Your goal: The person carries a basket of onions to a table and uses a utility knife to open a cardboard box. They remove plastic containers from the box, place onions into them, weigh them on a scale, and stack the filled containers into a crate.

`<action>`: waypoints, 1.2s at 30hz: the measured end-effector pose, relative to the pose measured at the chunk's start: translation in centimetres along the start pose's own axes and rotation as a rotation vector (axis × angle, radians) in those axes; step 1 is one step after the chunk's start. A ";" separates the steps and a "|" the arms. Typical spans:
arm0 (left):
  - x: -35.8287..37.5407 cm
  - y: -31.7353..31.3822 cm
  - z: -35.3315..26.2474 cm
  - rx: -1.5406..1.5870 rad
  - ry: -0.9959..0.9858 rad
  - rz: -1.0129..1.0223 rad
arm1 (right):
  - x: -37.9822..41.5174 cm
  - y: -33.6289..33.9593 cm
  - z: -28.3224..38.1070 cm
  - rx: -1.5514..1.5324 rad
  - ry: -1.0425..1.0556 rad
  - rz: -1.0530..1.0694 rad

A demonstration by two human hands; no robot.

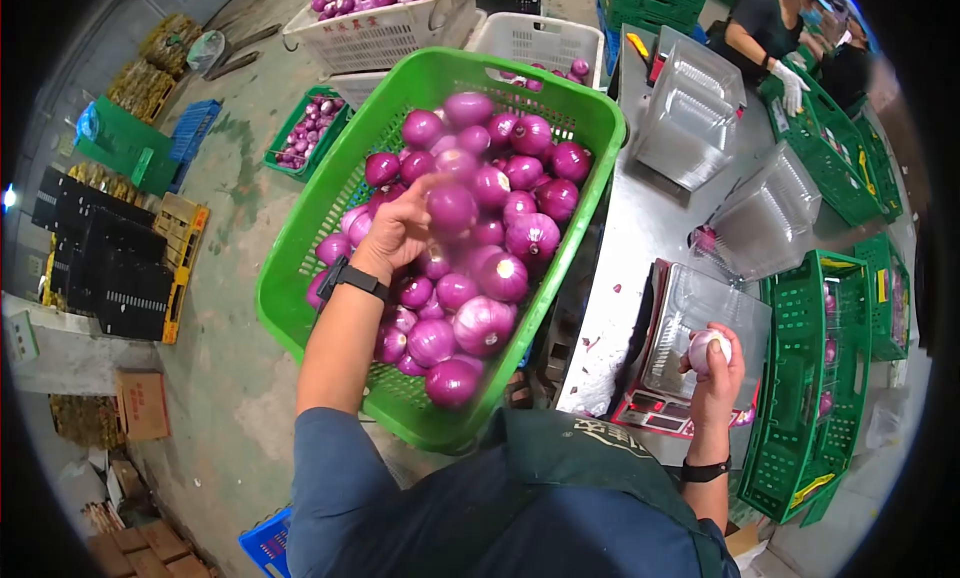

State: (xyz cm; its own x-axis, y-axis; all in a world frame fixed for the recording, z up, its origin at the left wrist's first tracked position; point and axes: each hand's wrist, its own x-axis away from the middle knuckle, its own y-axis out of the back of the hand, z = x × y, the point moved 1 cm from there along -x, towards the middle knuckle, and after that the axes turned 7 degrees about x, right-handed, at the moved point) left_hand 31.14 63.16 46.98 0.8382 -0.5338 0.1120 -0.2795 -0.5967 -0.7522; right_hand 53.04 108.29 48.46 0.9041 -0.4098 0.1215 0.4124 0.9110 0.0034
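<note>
Over the large green basket (pixel 292 278) full of red onions, my left hand (pixel 400 228) has its fingers closed on a red onion (pixel 452 210), which is blurred by motion. Peeled, shiny purple onions (pixel 483 325) lie heaped below it. On the right, my right hand (pixel 716 370) grips a paler onion (pixel 706 352) above a clear plastic tray (pixel 690 308). That tray rests on a red-edged scale (pixel 650 416) on the metal table.
Stacked clear trays (pixel 690 108) and a tilted clear tray (pixel 770 213) stand on the metal table (pixel 605 318). Green crates (pixel 790 418) line its right side. White crates (pixel 385 33) of onions stand behind the basket. A gloved co-worker (pixel 755 38) handles crates at far right.
</note>
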 end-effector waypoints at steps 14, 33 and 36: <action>8.5 1.9 -9.1 -0.556 -0.331 -0.551 | -1.1 0.9 -1.2 -0.005 0.006 0.029; 12.8 1.4 -6.5 -1.802 0.538 -0.703 | -0.7 0.9 -1.4 0.027 -0.001 0.036; 13.2 -0.2 -4.4 -1.859 0.692 -0.506 | -0.7 0.7 -1.4 0.026 -0.009 0.038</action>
State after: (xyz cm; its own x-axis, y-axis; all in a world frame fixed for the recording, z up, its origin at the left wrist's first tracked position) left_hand 40.17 53.58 51.47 0.8230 0.0170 0.5678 -0.5446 -0.2607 0.7971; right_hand 52.85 109.21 46.94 0.9180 -0.3743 0.1314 0.3744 0.9269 0.0247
